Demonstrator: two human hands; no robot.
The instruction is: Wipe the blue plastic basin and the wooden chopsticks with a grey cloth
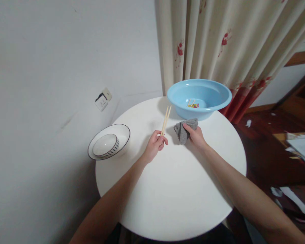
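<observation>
My left hand [156,145] is closed around the lower ends of a pair of light wooden chopsticks [166,120], whose tips point up and away from me. To its right, my right hand [195,135] grips a bunched grey cloth [184,130], thumb on top. The cloth and the chopsticks are apart from each other. Just beyond the cloth stands a light blue plastic basin [178,107]. Inside it, more chopsticks [192,103] lie by a colourful label on the bottom.
A small bowl [105,145] sits in a larger dark-rimmed white bowl [124,135] at the left of the round white table [173,200]. A wall with a socket [101,102] borders the left side. A flowered curtain [218,44] hangs behind the basin. Papers [303,147] lie at right.
</observation>
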